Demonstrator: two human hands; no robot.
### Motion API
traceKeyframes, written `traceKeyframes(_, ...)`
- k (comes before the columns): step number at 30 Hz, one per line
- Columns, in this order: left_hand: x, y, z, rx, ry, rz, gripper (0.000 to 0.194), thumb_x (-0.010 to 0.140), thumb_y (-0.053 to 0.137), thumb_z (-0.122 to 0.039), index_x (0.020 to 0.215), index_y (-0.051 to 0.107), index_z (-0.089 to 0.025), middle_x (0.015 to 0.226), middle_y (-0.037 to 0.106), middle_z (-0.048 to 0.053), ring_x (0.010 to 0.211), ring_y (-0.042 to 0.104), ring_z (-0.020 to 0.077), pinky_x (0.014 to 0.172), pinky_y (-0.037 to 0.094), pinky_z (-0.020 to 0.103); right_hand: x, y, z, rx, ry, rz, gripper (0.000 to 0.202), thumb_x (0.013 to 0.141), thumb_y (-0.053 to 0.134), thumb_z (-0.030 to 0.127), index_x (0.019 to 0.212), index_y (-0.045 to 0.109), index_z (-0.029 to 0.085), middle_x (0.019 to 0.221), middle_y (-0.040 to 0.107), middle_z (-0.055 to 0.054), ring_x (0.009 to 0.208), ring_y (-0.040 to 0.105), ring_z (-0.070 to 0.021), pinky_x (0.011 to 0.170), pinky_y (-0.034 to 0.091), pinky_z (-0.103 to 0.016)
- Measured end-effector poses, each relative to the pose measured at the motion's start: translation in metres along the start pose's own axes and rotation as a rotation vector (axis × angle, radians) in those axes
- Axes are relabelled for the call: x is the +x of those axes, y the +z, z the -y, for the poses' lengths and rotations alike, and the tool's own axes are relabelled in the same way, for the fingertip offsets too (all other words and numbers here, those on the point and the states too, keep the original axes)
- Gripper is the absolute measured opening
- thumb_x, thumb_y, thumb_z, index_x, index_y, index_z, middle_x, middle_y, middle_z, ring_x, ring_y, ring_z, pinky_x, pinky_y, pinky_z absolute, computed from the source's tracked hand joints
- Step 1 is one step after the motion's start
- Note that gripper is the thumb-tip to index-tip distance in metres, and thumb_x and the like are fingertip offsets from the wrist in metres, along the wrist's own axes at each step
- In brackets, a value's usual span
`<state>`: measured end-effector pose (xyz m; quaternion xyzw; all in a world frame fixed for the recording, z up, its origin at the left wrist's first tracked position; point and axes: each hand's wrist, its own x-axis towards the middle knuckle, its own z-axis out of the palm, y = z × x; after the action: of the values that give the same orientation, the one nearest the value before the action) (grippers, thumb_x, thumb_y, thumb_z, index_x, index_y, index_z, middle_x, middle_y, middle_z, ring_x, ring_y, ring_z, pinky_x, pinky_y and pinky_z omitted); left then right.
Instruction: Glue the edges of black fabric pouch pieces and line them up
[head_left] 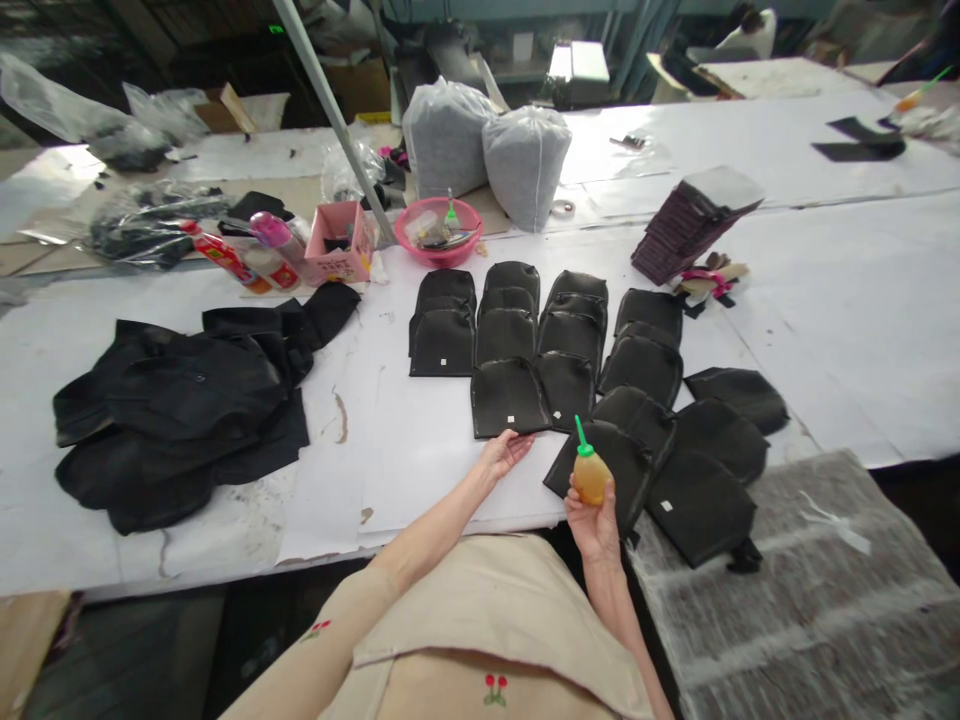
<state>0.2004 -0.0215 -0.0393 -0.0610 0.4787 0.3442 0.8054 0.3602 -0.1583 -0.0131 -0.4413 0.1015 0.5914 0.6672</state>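
My right hand point(594, 520) holds a rounded bottle of amber liquid point(592, 480) upright, its green nozzle pointing up. Fingers of my left hand point(508, 455) are apart, palm turned up, at the lower edge of a black piece point(510, 395) with a small white tag; whether they grip it is unclear. Overlapping black pieces point(442, 340) lie in columns on the white table point(390, 440), and more black pieces point(701, 505) fan out to the right of the bottle.
A black fabric pile point(180, 400) lies at left. Behind are a pink basket point(440, 258), a pink box point(341, 265), bottles point(225, 258), stuffed clear bags point(529, 165) and a dark stack point(675, 225). A wrapped bundle point(810, 590) sits at lower right.
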Motion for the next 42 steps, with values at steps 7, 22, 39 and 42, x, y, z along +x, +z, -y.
traceKeyframes(7,-0.012,-0.018,0.008,0.367,-0.056,0.065,0.02,0.073,0.081,-0.02,0.077,0.063,-0.016,0.074,0.073,0.01,0.07,0.073,0.0212,0.07,0.059,0.032,-0.005,0.02,-0.015,-0.066,0.033,0.022,0.051,0.063,0.087,0.051,0.1,0.066,0.022,0.086,0.071,-0.003,0.06,0.056,-0.0102,0.043,0.046,-0.018)
traceKeyframes(22,-0.03,-0.064,-0.083,0.676,0.29,-0.244,0.013,0.072,0.073,-0.012,0.073,0.06,-0.015,0.064,0.066,0.003,0.055,0.063,0.0109,0.057,0.048,0.021,0.0,0.071,-0.054,-0.044,0.072,0.098,0.052,0.057,0.091,0.049,0.095,0.066,0.022,0.083,0.072,0.0,0.057,0.06,-0.0091,0.045,0.05,-0.019)
traceKeyframes(39,0.013,-0.032,-0.077,0.633,0.394,-0.32,0.031,0.054,0.074,0.001,0.063,0.051,-0.018,0.052,0.049,-0.01,0.048,0.045,0.0052,0.049,0.032,0.016,0.022,0.068,-0.036,-0.023,-0.042,0.03,0.053,0.06,0.089,0.052,0.097,0.064,0.023,0.082,0.072,0.001,0.057,0.06,-0.0085,0.045,0.047,-0.016)
traceKeyframes(42,0.015,-0.03,-0.072,0.565,0.371,-0.31,0.031,0.058,0.071,-0.002,0.07,0.048,-0.019,0.056,0.05,-0.009,0.051,0.051,0.0068,0.052,0.039,0.017,0.03,0.073,-0.029,0.002,-0.04,0.007,0.056,0.058,0.091,0.05,0.098,0.064,0.022,0.081,0.072,0.0,0.058,0.059,-0.0079,0.046,0.047,-0.016)
